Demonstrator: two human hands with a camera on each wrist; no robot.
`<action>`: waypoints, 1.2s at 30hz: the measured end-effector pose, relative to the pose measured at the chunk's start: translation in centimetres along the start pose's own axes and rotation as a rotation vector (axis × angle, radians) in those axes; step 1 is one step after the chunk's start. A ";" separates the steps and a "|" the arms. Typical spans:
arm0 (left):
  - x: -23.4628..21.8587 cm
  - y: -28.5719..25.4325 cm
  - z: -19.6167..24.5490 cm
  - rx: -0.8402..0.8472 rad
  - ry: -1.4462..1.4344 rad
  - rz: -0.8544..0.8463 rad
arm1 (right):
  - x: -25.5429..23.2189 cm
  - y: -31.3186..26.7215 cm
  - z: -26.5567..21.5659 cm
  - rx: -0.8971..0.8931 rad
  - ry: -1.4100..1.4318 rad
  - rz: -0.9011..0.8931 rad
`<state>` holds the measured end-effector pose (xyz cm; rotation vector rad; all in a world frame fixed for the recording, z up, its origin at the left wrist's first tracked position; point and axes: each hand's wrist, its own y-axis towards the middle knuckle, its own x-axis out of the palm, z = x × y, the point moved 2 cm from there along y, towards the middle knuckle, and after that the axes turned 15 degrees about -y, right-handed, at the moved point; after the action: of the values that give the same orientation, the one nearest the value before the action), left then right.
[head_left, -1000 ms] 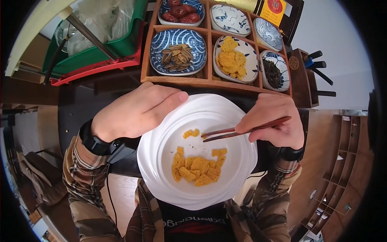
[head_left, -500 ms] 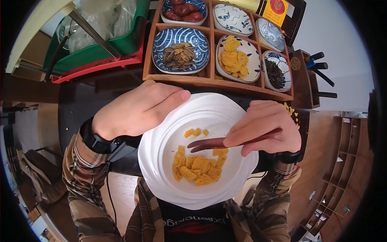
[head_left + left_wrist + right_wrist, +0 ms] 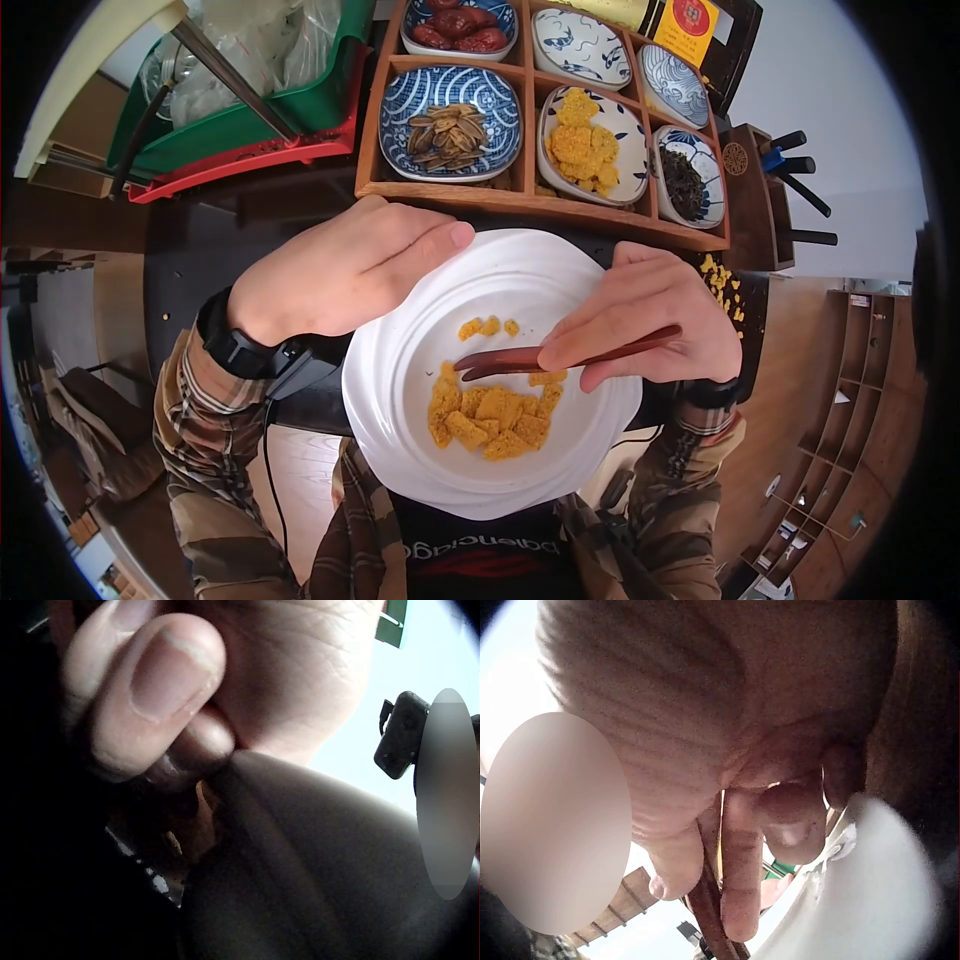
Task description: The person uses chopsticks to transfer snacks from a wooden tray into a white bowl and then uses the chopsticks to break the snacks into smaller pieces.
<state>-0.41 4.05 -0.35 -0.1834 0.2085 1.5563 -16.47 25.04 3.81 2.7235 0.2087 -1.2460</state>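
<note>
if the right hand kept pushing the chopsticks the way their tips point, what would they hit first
Probably the bare inner wall of the white plate. The right hand aims the chopsticks leftward, between the loose crumbs and the yellow pile; height is unclear.

We see a white plate (image 3: 590,420) with a wavy rim, held up level. Yellow crumbly pieces (image 3: 490,412) lie heaped in its near half (three small bits sit apart, nearer the middle). Dark red-brown chopsticks (image 3: 500,360) lie almost flat across it, tips together just above the heap.
</note>
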 end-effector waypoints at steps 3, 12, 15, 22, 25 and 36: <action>0.0 0.1 0.4 -0.038 -0.026 -0.004 | 0.0 -0.1 0.2 -0.009 0.001 0.018; 0.1 0.1 0.4 -0.055 -0.046 -0.016 | 0.1 0.2 -0.3 -0.048 -0.050 -0.003; 0.1 0.1 0.3 -0.078 -0.054 -0.008 | 0.2 0.0 -0.1 -0.009 -0.017 0.011; 0.0 0.2 0.3 -0.042 -0.052 -0.013 | 0.2 0.2 -0.4 -0.074 -0.022 0.022; -0.1 0.2 0.6 -0.074 -0.030 -0.023 | 0.3 0.2 -0.5 -0.071 -0.053 0.031; 0.0 0.2 0.6 -0.110 -0.059 -0.024 | 0.4 0.3 -0.4 -0.082 -0.046 0.019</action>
<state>-0.56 4.23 0.22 -0.2250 0.0741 1.5483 -15.89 24.87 3.77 2.6184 0.2237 -1.2648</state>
